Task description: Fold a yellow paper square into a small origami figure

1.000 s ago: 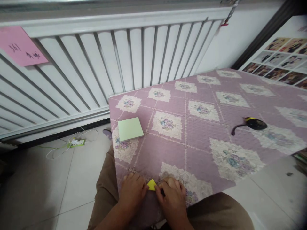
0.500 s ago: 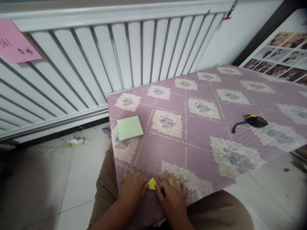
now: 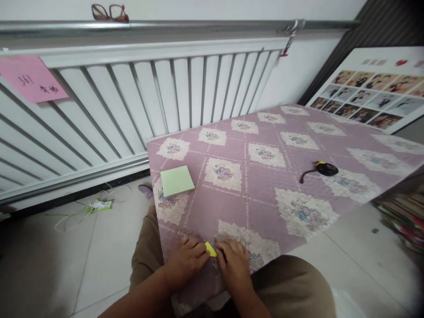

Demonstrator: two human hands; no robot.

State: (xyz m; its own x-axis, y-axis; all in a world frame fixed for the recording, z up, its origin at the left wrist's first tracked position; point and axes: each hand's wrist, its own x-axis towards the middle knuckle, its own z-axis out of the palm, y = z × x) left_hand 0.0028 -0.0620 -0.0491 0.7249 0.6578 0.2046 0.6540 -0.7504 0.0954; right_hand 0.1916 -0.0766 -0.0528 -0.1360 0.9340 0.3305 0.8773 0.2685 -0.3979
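Note:
A small folded piece of yellow paper [image 3: 210, 249] lies at the near edge of the cloth-covered table, between my two hands. My left hand [image 3: 188, 258] is curled, its thumb and fingers closed on the paper's left side and covering part of it. Against the paper's right corner, my right hand [image 3: 233, 260] has thumb and forefinger pinched, the other fingers bent onto the cloth. Farther up the table, beyond my left hand, sits a pad of pale green sticky notes [image 3: 177, 181].
A purple flowered cloth [image 3: 228, 201] covers the table. A black object with a strap [image 3: 326, 168] lies on its right. Behind stands a white radiator [image 3: 195, 88] with a pink note [image 3: 39, 81]; glasses [image 3: 110, 13] rest above. A photo board [image 3: 367, 95] leans at right.
The view has tilted up, bringing the glasses and pipe into sight. The yellow paper has turned, its peak now pointing up-left, and my left hand covers more of its left side.

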